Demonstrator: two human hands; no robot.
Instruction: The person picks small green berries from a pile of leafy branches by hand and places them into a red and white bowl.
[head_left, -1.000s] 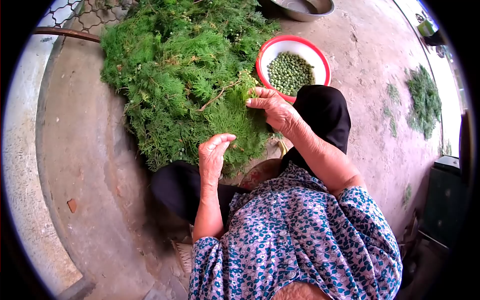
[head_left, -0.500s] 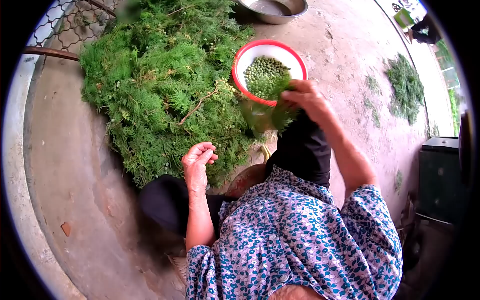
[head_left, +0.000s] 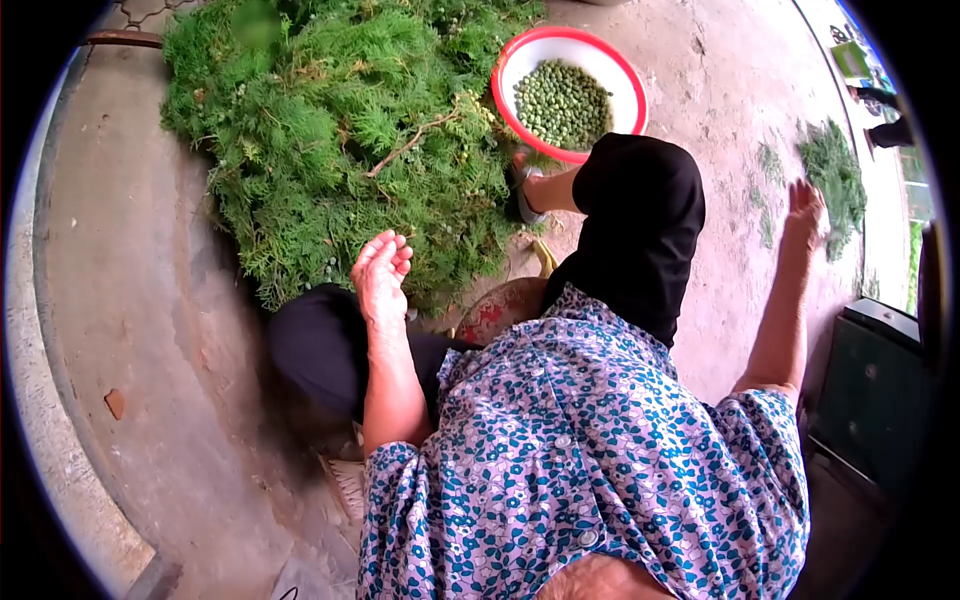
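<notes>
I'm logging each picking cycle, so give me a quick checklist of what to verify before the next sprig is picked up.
1. Right hand free: ok, open and out to the side, near the small heap.
2. Left hand free: ok, open, palm up at the edge of the big pile.
3. Bowl upright with room: ok, seeds only cover the bottom.
4. Bowl within reach: ok, just past the knee.
5. Seeds left on the pile's sprigs: cannot tell, too small.

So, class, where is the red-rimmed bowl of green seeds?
In the head view, the red-rimmed bowl sits top centre on the ground, right of the green branch pile.
</notes>
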